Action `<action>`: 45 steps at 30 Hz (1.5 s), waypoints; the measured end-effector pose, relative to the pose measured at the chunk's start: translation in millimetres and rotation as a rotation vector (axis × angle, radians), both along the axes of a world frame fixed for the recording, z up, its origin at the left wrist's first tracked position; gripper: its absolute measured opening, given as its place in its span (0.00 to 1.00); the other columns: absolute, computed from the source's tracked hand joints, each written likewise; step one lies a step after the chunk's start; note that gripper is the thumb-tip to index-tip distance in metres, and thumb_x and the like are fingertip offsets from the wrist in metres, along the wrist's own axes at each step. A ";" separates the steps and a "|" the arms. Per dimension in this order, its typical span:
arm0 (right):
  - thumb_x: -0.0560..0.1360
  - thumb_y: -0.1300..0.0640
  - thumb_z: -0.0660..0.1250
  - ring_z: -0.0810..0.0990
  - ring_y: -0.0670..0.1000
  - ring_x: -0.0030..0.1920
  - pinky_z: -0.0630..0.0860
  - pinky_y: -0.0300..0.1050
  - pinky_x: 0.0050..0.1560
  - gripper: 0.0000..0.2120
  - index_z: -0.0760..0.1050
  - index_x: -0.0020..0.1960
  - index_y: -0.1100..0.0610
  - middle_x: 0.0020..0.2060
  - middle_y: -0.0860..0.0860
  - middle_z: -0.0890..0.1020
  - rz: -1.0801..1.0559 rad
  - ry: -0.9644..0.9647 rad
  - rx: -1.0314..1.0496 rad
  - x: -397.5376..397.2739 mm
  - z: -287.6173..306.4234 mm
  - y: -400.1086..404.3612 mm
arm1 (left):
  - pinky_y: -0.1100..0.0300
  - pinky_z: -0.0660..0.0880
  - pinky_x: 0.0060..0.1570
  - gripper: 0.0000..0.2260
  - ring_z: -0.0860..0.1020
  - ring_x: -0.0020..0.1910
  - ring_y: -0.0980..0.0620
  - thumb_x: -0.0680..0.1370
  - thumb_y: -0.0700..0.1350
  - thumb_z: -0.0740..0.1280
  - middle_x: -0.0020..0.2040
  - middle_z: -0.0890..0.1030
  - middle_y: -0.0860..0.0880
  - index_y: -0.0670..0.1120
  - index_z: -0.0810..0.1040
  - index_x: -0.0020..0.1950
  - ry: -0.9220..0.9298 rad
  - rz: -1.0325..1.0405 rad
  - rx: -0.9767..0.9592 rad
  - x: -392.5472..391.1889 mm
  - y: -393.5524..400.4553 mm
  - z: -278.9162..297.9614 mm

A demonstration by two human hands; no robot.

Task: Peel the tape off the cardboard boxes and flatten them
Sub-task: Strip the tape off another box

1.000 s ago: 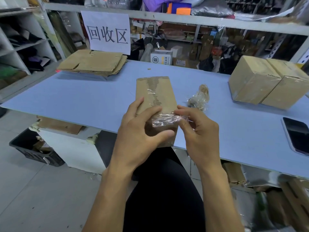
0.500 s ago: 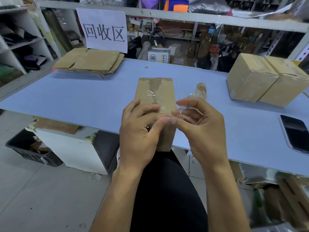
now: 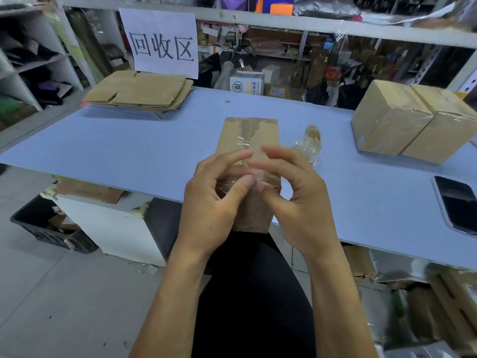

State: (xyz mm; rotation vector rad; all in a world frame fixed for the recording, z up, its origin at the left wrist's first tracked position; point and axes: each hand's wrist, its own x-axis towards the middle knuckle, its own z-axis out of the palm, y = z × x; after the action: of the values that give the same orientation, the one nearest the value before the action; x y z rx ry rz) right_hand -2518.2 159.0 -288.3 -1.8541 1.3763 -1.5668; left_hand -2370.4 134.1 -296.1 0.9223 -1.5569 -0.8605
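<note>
Head view, looking down over a blue worktop (image 3: 129,151). A flattened cardboard box (image 3: 249,136) lies lengthwise at the near edge, its near end overhanging toward the person's lap, its far end showing torn, ridged paper along a strip down the middle. Both hands meet over the near half of this box. Left hand (image 3: 214,200): fingers curled, thumb tip pressed onto a crumpled piece of clear tape (image 3: 254,177). Right hand (image 3: 296,200): thumb and forefinger pinching the same tape from the other side, remaining fingers raised and bent. The two thumb tips nearly touch. Whether the tape is still stuck to the cardboard below cannot be told; the hands cover that spot. Just right of the box, a loose wad of peeled tape (image 3: 309,146) rests on the worktop, partly behind the right hand's fingers. Far left: a stack of flattened boxes (image 3: 139,93), below a white paper sign (image 3: 160,42) with three printed characters. Far right: two still-assembled, taped cardboard boxes (image 3: 418,120) standing side by side, touching. At the right edge, a phone (image 3: 456,202) lies screen up, dark. Shelving with mixed clutter behind the worktop.
</note>
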 end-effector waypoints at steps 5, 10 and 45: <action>0.72 0.59 0.77 0.67 0.41 0.73 0.64 0.36 0.71 0.33 0.68 0.73 0.44 0.70 0.41 0.72 0.023 0.026 0.159 -11.4 -3.7 0.1 | 0.56 0.76 0.54 0.12 0.82 0.48 0.52 0.79 0.41 0.68 0.47 0.84 0.48 0.54 0.83 0.59 0.089 0.030 0.051 -0.9 -0.1 2.8; 0.76 0.58 0.74 0.66 0.39 0.74 0.65 0.50 0.76 0.16 0.81 0.62 0.47 0.71 0.41 0.74 0.077 0.001 0.215 -17.3 -11.4 -1.0 | 0.57 0.79 0.50 0.10 0.84 0.42 0.54 0.79 0.37 0.69 0.37 0.86 0.53 0.52 0.83 0.49 0.098 0.123 0.050 2.0 0.3 11.4; 0.73 0.58 0.72 0.66 0.46 0.74 0.66 0.51 0.74 0.13 0.82 0.56 0.48 0.61 0.39 0.80 0.024 0.067 0.036 -20.7 -15.3 -3.6 | 0.49 0.79 0.56 0.27 0.76 0.51 0.53 0.70 0.46 0.76 0.44 0.75 0.57 0.58 0.77 0.67 -0.172 0.066 -0.015 -4.8 7.2 13.8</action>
State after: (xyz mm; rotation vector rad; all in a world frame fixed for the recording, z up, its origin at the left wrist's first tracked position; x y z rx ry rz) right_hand -2538.9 155.5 -303.6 -1.9106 1.3956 -1.4713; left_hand -2375.2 141.2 -282.3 1.0540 -1.6673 -0.7374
